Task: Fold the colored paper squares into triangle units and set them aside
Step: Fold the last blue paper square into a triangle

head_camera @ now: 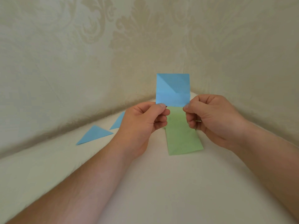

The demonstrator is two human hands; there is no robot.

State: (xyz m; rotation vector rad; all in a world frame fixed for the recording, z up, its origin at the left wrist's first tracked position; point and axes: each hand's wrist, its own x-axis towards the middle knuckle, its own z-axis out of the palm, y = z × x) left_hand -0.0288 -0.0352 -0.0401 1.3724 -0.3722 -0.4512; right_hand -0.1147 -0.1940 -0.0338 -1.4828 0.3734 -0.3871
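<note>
A cream damask-patterned wall point(68, 50) rises behind a white tabletop point(161, 191). On the tabletop lies a pale green paper sheet point(182, 138), partly hidden by the hands. Held up above it is a blue paper square point(172, 89) with a diagonal crease, its lower corners pinched between thumb and forefinger by the left hand point(142, 125) and the right hand point(210, 118). To the left lie two folded blue paper triangles, the nearer triangle point(95, 134) fully visible, the farther triangle point(119, 121) partly behind the left hand.
</note>
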